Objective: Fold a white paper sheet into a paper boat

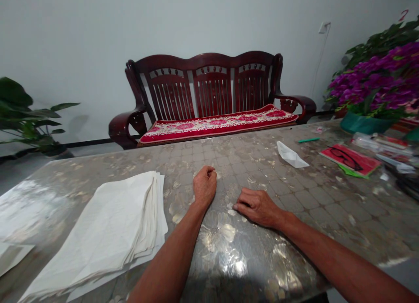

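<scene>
My left hand (205,184) rests on the table (229,163) near the middle, its fingers curled in with nothing seen in them. A little nearer and to the right, my right hand (258,206) lies on the tabletop, also loosely closed and holding nothing visible. The hands are apart. Left of my left forearm is a stack of white paper sheets (104,220), uneven at its right edge. Beyond my right hand sits a folded white paper boat (292,156), touched by neither hand.
At the right are a green pen (308,140), eyeglasses (346,158) on a red booklet (363,159), and purple flowers in a teal pot (365,123). More paper (13,256) lies at the left edge. A wooden bench (212,93) stands behind the table.
</scene>
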### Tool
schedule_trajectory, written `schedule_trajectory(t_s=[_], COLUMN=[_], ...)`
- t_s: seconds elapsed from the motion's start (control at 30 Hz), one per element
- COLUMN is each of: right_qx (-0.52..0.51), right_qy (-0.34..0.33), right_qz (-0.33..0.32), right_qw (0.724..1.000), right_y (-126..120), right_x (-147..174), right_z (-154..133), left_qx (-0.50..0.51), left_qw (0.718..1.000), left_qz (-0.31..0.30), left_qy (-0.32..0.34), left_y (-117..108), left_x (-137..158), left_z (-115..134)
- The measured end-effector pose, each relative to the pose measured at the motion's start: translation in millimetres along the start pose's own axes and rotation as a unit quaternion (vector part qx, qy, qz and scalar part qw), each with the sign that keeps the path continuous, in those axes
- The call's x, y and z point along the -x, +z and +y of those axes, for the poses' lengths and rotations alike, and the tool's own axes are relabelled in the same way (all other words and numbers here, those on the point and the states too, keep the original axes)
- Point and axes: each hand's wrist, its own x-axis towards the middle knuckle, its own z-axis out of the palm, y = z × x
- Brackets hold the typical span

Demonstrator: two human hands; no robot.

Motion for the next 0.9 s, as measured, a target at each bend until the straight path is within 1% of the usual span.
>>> schedule_trajectory(t_s=[0.13,0.2,0.27,0.3,0.37,0.43,0.47,0.5,0.53,0.6,0.63,0.67,0.73,0.8,0.87,0.9], right_qx=[-0.024,-0.032,-0.032,-0.031,-0.035,-0.042,-0.046,-0.049,-0.052,-0.059,-0.063,-0.066,-0.068,-0.068,-0.069,-0.07], right_qy=[0.01,0.012,0.013,0.014,0.019,0.023,0.023,0.023,0.024,0.03,0.034,0.039,0.047,0.055,0.06,0.061], right_qz=[-0.003,-0.008,-0.011,-0.011,-0.014,-0.015,-0.015,-0.014,-0.014,-0.017,-0.019,-0.02,-0.017,-0.017,-0.02,-0.021], right_qw=[1.0,0.999,0.999,0.999,0.999,0.999,0.999,0.998,0.998,0.998,0.997,0.997,0.996,0.996,0.996,0.995], right_y=[0,0,0,0,-1,-1,-1,-1,-1,-2,-2,-2,-1,-1,-1,-2], right_x=[0,0,0,0,0,0,1,1,1,1,1,0,0,0,0,0], right_z=[1,1,2,3,4,4,5,5,5,6,6,6,6,7,7,7], left_qx=[-0.028,-0.044,-0.055,-0.062,-0.09,-0.105,-0.107,-0.11,-0.121,-0.165,-0.192,-0.218,-0.245,-0.246,-0.225,-0.215], left_qw=[1.0,0.998,0.993,0.986,0.97,0.968,0.973,0.981,0.986,0.981,0.976,0.971,0.968,0.969,0.973,0.975], left_qz=[-0.009,-0.039,-0.097,-0.14,-0.182,-0.166,-0.139,-0.092,-0.027,0.083,0.098,0.09,0.052,0.019,-0.026,-0.033], left_qy=[-0.007,-0.003,0.025,0.062,0.136,0.157,0.151,0.134,0.111,0.055,0.038,0.034,0.036,0.006,-0.034,-0.042], left_y=[1,-3,-13,-23,-52,-93,-117,-141,-165,-209,-227,-241,-259,-264,-262,-260], left_x=[1,3,10,17,37,64,79,92,105,124,130,134,137,136,134,133], left_z=[5,12,20,24,30,29,24,17,6,-20,-35,-49,-73,-88,-95,-96])
